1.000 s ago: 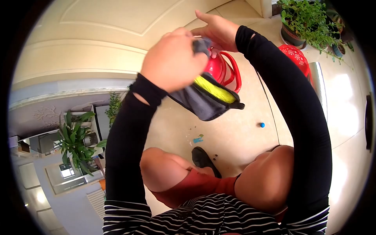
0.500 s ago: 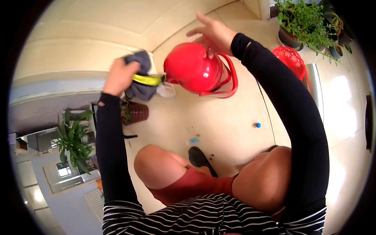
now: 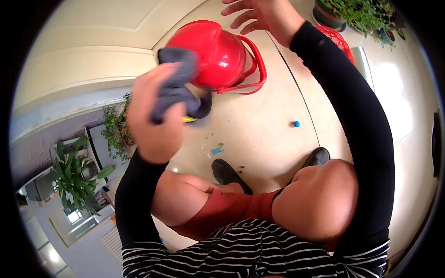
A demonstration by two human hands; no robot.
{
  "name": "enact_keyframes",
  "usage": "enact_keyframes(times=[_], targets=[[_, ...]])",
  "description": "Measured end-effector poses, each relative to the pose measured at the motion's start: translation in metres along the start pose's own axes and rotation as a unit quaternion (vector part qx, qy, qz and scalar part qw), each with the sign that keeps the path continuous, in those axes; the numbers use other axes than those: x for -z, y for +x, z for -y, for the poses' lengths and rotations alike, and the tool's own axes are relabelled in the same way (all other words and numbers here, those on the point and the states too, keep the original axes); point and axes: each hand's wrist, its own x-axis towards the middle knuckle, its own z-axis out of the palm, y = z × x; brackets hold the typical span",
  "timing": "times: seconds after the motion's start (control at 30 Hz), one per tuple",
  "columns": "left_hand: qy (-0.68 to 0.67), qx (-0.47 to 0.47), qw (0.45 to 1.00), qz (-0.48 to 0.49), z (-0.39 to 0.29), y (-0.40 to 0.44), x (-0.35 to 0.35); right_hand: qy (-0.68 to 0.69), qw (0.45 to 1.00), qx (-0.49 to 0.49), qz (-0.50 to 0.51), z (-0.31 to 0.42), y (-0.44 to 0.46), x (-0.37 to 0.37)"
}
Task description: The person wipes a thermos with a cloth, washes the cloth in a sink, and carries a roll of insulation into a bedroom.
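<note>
My left hand (image 3: 153, 125) is closed around a bunched dark grey cloth (image 3: 176, 92) with a bit of yellow trim; both are blurred. Just behind the cloth stands a glossy red, rounded vessel (image 3: 197, 48) that looks like a hot-water pot, with a red loop handle (image 3: 262, 69) on its right side. Part of its left side is hidden by the cloth, and I cannot tell whether they touch. At the top, my right hand (image 3: 269, 16) is empty, fingers spread, up and to the right of the vessel and apart from it.
A small blue object (image 3: 296, 124) lies on the tiled floor (image 3: 259, 129), near a blue smudge (image 3: 217, 151) and some dark specks. Potted plants (image 3: 361, 16) and a red patterned container (image 3: 336, 39) stand upper right. More plants (image 3: 76, 173) are at left, beside a cream panel (image 3: 106, 37).
My left hand has brought the cloth closer to me and to the right, in front of the vessel. My right hand has lifted away from the vessel's top, up and right. The view has shifted.
</note>
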Motion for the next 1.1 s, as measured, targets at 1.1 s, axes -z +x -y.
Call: enact_keyframes(times=[1.1], targets=[[0.006, 0.229, 0.963, 0.139, 0.115, 0.008, -0.041, -0.115, 0.983, 0.118, -0.079, -0.155, -0.054, 0.009]])
